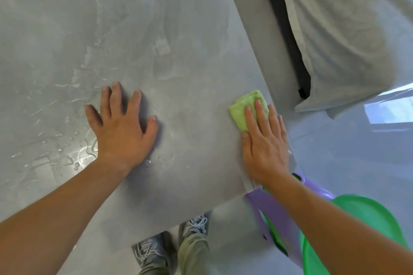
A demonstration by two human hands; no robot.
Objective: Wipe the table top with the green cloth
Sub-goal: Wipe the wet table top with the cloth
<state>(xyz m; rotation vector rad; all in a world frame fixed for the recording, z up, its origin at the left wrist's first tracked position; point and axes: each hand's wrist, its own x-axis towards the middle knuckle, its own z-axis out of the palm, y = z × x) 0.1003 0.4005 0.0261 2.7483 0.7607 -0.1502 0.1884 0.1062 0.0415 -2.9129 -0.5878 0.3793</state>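
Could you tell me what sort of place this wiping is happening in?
Probably a home, perhaps a bedroom: a grey table top stands beside what looks like a sheet-covered bed, on glossy floor tiles, with a purple and green plastic chair alongside.

Soft, even daylight fills my view, with white glare on the wet tabletop (67, 156) just left of my left wrist. My hands cast faint shadows there, and the picture bends and blurs toward the edges.
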